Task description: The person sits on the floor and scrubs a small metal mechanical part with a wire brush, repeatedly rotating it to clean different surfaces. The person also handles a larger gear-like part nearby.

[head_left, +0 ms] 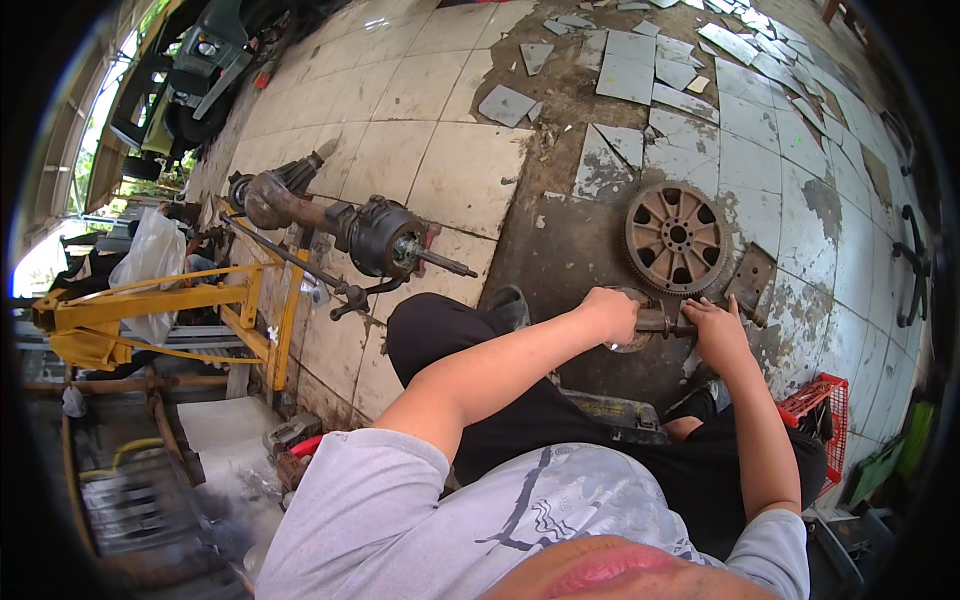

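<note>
left hand (608,315) is clamping metal shaft (654,321), right hand (718,332) is touching its end, grip unclear; bracing both ends should help.

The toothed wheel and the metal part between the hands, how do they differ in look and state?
The toothed wheel is broad and round; the metal part shows a narrow, rod-like section.
The left hand and right hand partly cover the metal part, while the toothed wheel shows almost whole, lying flat.
Both look like worn metal.
</note>
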`<state>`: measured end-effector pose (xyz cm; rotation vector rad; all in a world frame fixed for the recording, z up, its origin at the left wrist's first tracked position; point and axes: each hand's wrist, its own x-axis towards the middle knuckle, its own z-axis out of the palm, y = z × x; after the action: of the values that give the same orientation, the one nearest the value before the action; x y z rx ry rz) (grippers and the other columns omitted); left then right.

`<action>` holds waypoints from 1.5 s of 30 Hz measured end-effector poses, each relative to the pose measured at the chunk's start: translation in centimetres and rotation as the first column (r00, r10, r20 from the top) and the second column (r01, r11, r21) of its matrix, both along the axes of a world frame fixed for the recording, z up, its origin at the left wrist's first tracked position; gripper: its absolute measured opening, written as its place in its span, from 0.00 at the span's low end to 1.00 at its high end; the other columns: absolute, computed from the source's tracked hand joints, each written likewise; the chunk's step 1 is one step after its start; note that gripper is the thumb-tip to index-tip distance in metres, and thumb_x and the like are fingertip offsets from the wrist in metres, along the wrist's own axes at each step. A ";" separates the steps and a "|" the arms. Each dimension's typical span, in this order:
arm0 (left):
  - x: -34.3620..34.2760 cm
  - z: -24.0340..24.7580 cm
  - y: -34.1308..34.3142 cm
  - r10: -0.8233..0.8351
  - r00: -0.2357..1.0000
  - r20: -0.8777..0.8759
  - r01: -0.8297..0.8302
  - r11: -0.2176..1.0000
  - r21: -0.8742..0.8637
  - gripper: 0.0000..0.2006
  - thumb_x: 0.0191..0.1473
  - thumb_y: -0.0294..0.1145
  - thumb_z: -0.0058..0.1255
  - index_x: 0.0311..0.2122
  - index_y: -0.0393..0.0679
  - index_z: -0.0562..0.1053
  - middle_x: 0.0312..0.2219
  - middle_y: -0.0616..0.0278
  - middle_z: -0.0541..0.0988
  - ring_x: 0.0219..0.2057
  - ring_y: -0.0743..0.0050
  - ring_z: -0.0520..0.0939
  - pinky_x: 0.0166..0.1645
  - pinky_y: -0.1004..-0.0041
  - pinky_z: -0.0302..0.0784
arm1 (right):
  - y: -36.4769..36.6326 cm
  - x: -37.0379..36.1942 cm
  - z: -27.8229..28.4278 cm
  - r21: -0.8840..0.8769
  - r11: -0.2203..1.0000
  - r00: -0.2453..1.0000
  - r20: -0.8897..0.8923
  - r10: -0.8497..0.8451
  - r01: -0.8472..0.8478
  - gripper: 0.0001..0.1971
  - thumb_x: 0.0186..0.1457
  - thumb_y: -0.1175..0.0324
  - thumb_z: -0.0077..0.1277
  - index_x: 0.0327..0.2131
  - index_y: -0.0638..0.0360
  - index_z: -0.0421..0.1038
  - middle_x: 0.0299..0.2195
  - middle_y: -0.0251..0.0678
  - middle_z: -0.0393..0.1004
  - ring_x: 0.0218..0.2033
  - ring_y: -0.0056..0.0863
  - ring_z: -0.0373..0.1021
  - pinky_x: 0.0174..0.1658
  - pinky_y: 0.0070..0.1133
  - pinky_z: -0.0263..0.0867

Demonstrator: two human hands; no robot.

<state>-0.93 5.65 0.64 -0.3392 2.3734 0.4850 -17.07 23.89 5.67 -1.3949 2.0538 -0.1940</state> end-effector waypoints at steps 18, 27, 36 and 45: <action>-0.1 0.1 -0.1 0.011 1.000 0.000 -0.011 1.000 0.010 0.27 0.54 0.40 0.56 0.60 0.48 0.77 0.43 0.53 0.88 0.47 0.52 0.89 0.50 0.55 0.85 | 0.3 -0.2 0.9 -0.004 1.000 0.999 0.011 0.031 -0.030 0.37 0.47 0.87 0.51 0.62 0.50 0.76 0.64 0.33 0.76 0.70 0.37 0.66 0.75 0.61 0.43; 0.0 0.1 -0.2 0.012 1.000 -0.008 -0.012 1.000 0.011 0.26 0.54 0.41 0.57 0.60 0.48 0.77 0.42 0.53 0.88 0.47 0.52 0.89 0.50 0.55 0.85 | 0.3 0.1 0.9 -0.006 0.997 0.997 -0.005 0.071 -0.071 0.36 0.49 0.85 0.53 0.63 0.48 0.75 0.65 0.31 0.75 0.71 0.37 0.65 0.74 0.61 0.44; -0.1 0.4 -0.1 -0.004 1.000 0.002 0.004 1.000 0.004 0.27 0.56 0.40 0.54 0.62 0.49 0.76 0.45 0.53 0.87 0.49 0.52 0.88 0.51 0.55 0.85 | 0.3 0.6 0.0 -0.032 0.996 0.995 -0.047 0.086 -0.087 0.30 0.53 0.79 0.56 0.61 0.47 0.77 0.65 0.30 0.76 0.70 0.37 0.67 0.74 0.59 0.46; -0.2 0.7 -0.1 -0.003 1.000 0.029 0.003 1.000 0.011 0.29 0.56 0.39 0.53 0.64 0.49 0.75 0.46 0.52 0.87 0.49 0.52 0.88 0.51 0.54 0.85 | -0.3 0.6 0.0 0.040 0.999 0.998 -0.058 -0.019 0.021 0.31 0.51 0.83 0.53 0.60 0.49 0.79 0.63 0.31 0.77 0.68 0.38 0.68 0.74 0.59 0.48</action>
<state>-1.10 5.58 1.37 -0.3350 2.3422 0.4887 -16.50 23.61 5.67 -1.3708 2.1079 -0.1212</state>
